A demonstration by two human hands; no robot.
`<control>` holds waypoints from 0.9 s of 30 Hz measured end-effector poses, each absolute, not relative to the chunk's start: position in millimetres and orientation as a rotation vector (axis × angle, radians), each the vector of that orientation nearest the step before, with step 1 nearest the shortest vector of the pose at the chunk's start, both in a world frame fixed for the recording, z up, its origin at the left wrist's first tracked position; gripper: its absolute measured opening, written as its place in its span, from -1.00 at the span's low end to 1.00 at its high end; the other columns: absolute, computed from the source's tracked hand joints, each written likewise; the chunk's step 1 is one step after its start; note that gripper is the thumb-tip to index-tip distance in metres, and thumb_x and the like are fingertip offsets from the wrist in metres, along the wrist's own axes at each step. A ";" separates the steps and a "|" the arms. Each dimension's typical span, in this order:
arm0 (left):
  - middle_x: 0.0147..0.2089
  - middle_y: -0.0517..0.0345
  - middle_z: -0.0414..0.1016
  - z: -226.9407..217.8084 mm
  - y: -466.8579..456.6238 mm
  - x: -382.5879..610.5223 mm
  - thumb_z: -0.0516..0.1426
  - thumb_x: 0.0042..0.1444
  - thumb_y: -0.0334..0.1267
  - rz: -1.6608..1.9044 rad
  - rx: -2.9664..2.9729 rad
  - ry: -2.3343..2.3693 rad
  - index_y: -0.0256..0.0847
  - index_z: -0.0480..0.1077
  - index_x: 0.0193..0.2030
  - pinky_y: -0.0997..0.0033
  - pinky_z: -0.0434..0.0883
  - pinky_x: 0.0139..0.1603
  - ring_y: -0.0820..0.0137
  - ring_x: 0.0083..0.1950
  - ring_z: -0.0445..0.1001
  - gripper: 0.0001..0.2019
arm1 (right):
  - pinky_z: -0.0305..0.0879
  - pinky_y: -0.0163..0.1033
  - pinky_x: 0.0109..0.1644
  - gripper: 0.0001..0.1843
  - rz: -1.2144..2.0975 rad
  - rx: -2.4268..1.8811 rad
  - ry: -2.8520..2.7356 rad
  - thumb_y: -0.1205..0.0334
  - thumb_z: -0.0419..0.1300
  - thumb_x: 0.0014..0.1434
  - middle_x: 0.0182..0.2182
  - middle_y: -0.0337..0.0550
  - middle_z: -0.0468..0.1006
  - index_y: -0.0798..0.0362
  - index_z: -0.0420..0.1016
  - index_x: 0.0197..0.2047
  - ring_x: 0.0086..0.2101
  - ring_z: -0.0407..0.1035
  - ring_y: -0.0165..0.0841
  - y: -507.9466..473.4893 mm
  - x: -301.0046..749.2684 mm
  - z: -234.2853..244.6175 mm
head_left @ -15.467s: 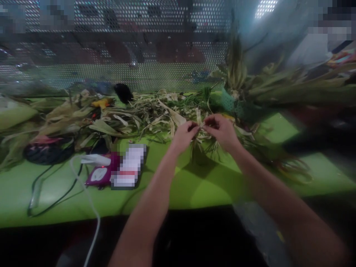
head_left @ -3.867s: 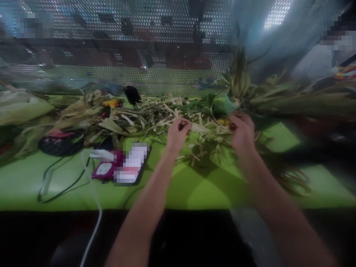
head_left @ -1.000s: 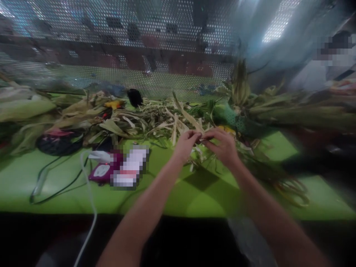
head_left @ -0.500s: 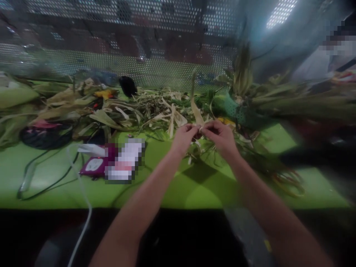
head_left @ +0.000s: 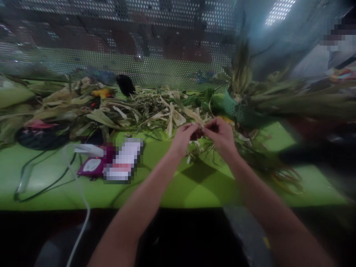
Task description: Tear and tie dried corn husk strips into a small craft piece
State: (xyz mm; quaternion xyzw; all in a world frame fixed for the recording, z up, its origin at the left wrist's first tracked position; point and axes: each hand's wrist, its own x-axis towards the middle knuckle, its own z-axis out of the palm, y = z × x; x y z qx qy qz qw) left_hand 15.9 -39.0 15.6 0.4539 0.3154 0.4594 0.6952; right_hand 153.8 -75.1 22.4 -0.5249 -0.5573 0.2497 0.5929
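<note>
My left hand (head_left: 182,139) and my right hand (head_left: 219,134) meet over the green table, thumbs and fingertips pinched close together. Between them they grip a pale strip of dried corn husk (head_left: 192,114), whose free end reaches up and to the left. The gripped end is mostly covered by my fingers. Just beyond lies a heap of dry husk strips (head_left: 175,116). Small husk scraps (head_left: 194,150) lie on the table below my hands.
A purple tissue pack (head_left: 93,166) and a blurred-out flat item (head_left: 124,159) lie to the left, near a white cable (head_left: 88,211). A green basket (head_left: 232,105) with long husks stands at the back right. A perforated metal panel (head_left: 172,63) rises behind.
The husk strip's free end, upright before, now leans down to the left over the heap. Both hands stay in nearly the same place, still pinching it.
</note>
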 end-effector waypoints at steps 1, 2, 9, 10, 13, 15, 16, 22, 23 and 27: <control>-0.49 0.17 0.42 15.8 -38.8 15.4 0.25 0.02 -0.16 1.019 1.025 0.692 -0.27 0.43 -0.46 0.46 0.30 -0.35 0.51 -0.44 0.35 -0.79 | 0.30 -0.29 -0.40 -0.80 0.580 -1.217 -1.305 0.24 0.36 -0.03 -0.52 -0.31 0.46 0.02 0.38 -0.43 -0.49 0.33 -0.43 -74.8 154.4 22.0; -0.49 0.17 0.41 15.8 -38.5 15.1 0.26 0.01 -0.16 1.011 1.039 0.688 -0.27 0.43 -0.47 0.47 0.29 -0.35 0.51 -0.44 0.34 -0.78 | 0.31 -0.28 -0.40 -0.81 0.580 -1.212 -1.317 0.26 0.35 -0.02 -0.52 -0.31 0.46 0.02 0.38 -0.42 -0.49 0.34 -0.43 -74.6 154.9 21.8; -0.47 0.20 0.40 14.8 -36.9 14.1 0.27 -0.02 -0.29 1.003 0.950 0.719 -0.27 0.38 -0.46 0.50 0.28 -0.36 0.55 -0.45 0.34 -0.85 | 0.42 -0.24 -0.25 -0.83 0.535 -1.120 -1.496 0.26 0.36 0.04 -0.37 -0.24 0.55 0.01 0.51 -0.26 -0.35 0.44 -0.38 -78.8 157.8 29.4; -0.47 0.21 0.39 14.9 -36.8 13.9 0.26 -0.02 -0.30 1.008 0.928 0.724 -0.26 0.37 -0.46 0.51 0.28 -0.37 0.55 -0.46 0.33 -0.85 | 0.43 -0.22 -0.22 -0.83 0.511 -1.109 -1.542 0.25 0.36 0.06 -0.34 -0.22 0.56 0.01 0.53 -0.23 -0.32 0.46 -0.36 -79.6 158.4 30.7; -0.49 0.23 0.36 15.5 -36.2 13.0 0.23 -0.02 -0.32 1.009 0.874 0.742 -0.26 0.37 -0.46 0.52 0.26 -0.42 0.56 -0.48 0.30 -0.88 | 0.43 -0.18 -0.16 -0.88 0.359 -1.112 -1.657 0.25 0.34 0.10 -0.30 -0.18 0.59 0.00 0.59 -0.23 -0.26 0.47 -0.32 -80.6 160.5 32.7; -0.48 0.23 0.37 16.2 -35.9 12.3 0.23 -0.02 -0.31 0.997 0.857 0.754 -0.26 0.38 -0.45 0.52 0.27 -0.42 0.55 -0.48 0.30 -0.89 | 0.42 -0.16 -0.15 -0.91 0.269 -1.125 -1.693 0.24 0.34 0.12 -0.31 -0.17 0.60 -0.01 0.60 -0.25 -0.26 0.47 -0.31 -79.9 161.9 32.5; -0.47 0.22 0.38 16.6 -35.9 12.0 0.23 -0.02 -0.31 0.988 0.853 0.759 -0.25 0.38 -0.44 0.51 0.27 -0.41 0.55 -0.47 0.31 -0.90 | 0.42 -0.15 -0.16 -0.93 0.237 -1.128 -1.704 0.24 0.34 0.12 -0.32 -0.18 0.60 -0.02 0.60 -0.27 -0.27 0.47 -0.30 -79.4 162.5 32.2; -0.48 0.23 0.39 17.5 -36.4 12.7 0.27 -0.08 -0.33 0.953 0.853 0.741 -0.25 0.37 -0.45 0.53 0.26 -0.39 0.54 -0.45 0.35 -0.86 | 0.38 -0.19 -0.19 -0.98 0.171 -1.156 -1.713 0.25 0.33 0.12 -0.37 -0.21 0.58 -0.02 0.57 -0.33 -0.31 0.44 -0.33 -76.3 165.6 29.7; -0.47 0.22 0.39 17.1 -36.5 13.0 0.28 -0.08 -0.33 0.948 0.870 0.732 -0.25 0.37 -0.45 0.53 0.26 -0.39 0.54 -0.44 0.36 -0.85 | 0.38 -0.21 -0.21 -0.97 0.193 -1.181 -1.694 0.25 0.33 0.11 -0.37 -0.22 0.57 -0.01 0.57 -0.34 -0.33 0.43 -0.34 -76.3 165.6 29.5; -0.46 0.22 0.42 15.7 -36.3 13.5 0.27 -0.06 -0.31 0.955 0.972 0.688 -0.25 0.39 -0.44 0.52 0.25 -0.36 0.54 -0.43 0.36 -0.87 | 0.35 -0.25 -0.29 -0.94 0.341 -1.265 -1.576 0.25 0.30 0.07 -0.43 -0.23 0.53 0.04 0.51 -0.37 -0.40 0.40 -0.39 -76.8 162.2 29.1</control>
